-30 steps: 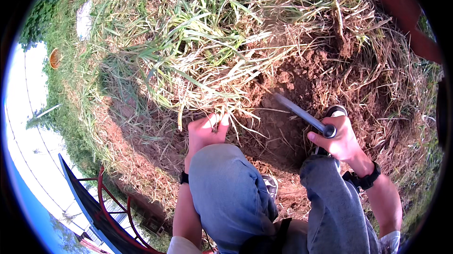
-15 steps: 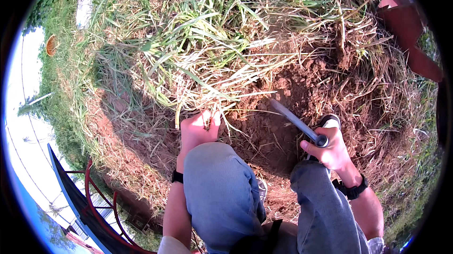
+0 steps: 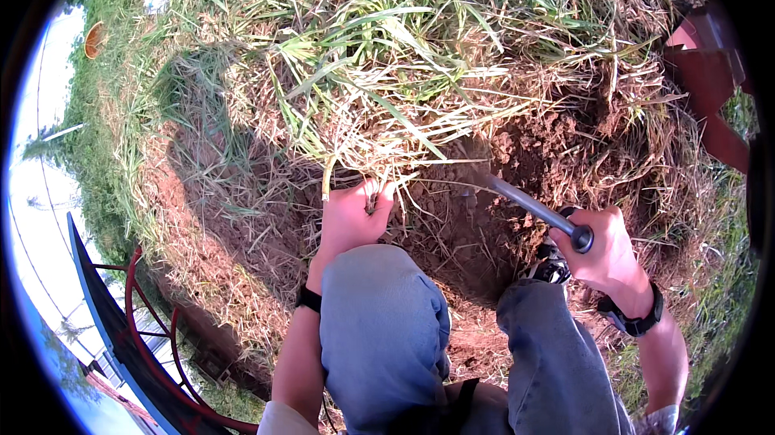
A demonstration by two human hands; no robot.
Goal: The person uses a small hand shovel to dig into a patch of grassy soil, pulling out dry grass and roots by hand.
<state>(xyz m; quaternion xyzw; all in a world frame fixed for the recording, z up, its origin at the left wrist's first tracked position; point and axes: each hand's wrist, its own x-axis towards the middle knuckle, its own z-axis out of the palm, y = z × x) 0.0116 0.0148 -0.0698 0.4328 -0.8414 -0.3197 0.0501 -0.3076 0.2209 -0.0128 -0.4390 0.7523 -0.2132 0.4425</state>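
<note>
My left hand (image 3: 351, 215) is closed low down on the stems of a clump of long grass (image 3: 387, 132), green in places and straw-coloured in others. In my right hand (image 3: 607, 256) is a grey metal tool with a tubular handle (image 3: 537, 207), its round hollow end showing by the thumb. The tool slants up and left from the fist toward bare brown soil (image 3: 529, 148). Its far end is blurred among soil and stems, so its shape cannot be made out. A gap of dug earth lies between the two hands.
My knees in blue jeans (image 3: 379, 306) rise between my arms, and a shoe (image 3: 551, 265) stands close to my right hand. A reddish-brown metal object (image 3: 710, 84) is at the right. At left are a dark-red metal frame (image 3: 153, 314) and an orange round object (image 3: 94, 39).
My right hand has moved right with the tool, drawing it away from my left hand. My left hand keeps hold of the grass. The whole view has shifted a little.
</note>
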